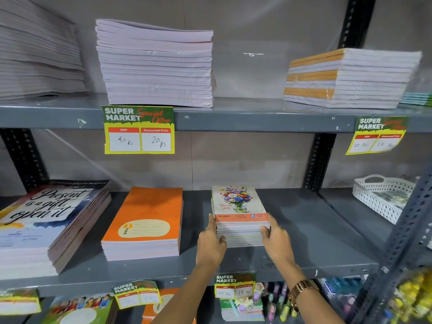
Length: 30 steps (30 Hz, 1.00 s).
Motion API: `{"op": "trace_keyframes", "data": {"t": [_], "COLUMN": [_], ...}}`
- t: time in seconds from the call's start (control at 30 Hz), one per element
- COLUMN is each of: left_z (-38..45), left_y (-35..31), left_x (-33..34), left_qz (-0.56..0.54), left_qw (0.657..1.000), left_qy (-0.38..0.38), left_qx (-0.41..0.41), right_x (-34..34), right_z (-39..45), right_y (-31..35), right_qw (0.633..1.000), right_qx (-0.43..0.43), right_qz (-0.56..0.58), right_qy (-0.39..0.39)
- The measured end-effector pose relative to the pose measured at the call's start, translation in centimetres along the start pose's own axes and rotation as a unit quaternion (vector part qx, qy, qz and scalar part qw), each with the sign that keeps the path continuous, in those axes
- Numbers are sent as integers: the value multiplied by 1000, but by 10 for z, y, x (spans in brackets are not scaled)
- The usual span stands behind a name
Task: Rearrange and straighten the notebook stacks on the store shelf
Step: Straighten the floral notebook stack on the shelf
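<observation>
A small stack of flower-cover notebooks [238, 206] stands on the middle grey shelf [315, 230]. My left hand [211, 242] presses flat against the stack's left side, and my right hand [275, 239] clasps its right front corner. To the left lie an orange notebook stack [147, 220] and a bigger stack with a "Present is a gift" cover [46, 218]. On the upper shelf sit a tall white-edged stack [156, 66], a partly visible stack at far left [37, 54] and a wrapped stack with orange spines [350, 78].
A white perforated basket [381, 197] sits at the right end of the middle shelf. Price tags [139, 129] hang from the shelf edges. Black slotted uprights [320, 160] stand behind. The lower shelf holds more notebooks [79, 309] and pens [278, 300].
</observation>
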<state>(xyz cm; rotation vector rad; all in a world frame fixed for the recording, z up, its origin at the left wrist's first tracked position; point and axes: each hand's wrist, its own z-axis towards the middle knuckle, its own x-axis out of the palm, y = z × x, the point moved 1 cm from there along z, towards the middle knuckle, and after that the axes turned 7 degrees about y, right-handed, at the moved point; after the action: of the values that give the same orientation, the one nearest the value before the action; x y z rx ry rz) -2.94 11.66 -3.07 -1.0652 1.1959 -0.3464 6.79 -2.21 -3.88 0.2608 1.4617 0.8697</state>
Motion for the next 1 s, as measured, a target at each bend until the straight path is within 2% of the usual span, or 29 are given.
{"op": "trace_keyframes", "data": {"t": [0.23, 0.5, 1.0], "left_z": [3, 3, 3], "left_y": [8, 9, 16], "left_x": [-9, -14, -12], "left_qz": [22, 60, 64], "left_qw": [999, 993, 992], "left_qy": [30, 95, 95], "left_qx": [37, 36, 60], "right_x": [2, 6, 11], "right_z": [-2, -2, -6], "right_y": [6, 16, 17], "right_qw": [999, 985, 969], "right_qx": [25, 47, 90], "right_qz": [24, 151, 193], "right_qy": [1, -70, -125]}}
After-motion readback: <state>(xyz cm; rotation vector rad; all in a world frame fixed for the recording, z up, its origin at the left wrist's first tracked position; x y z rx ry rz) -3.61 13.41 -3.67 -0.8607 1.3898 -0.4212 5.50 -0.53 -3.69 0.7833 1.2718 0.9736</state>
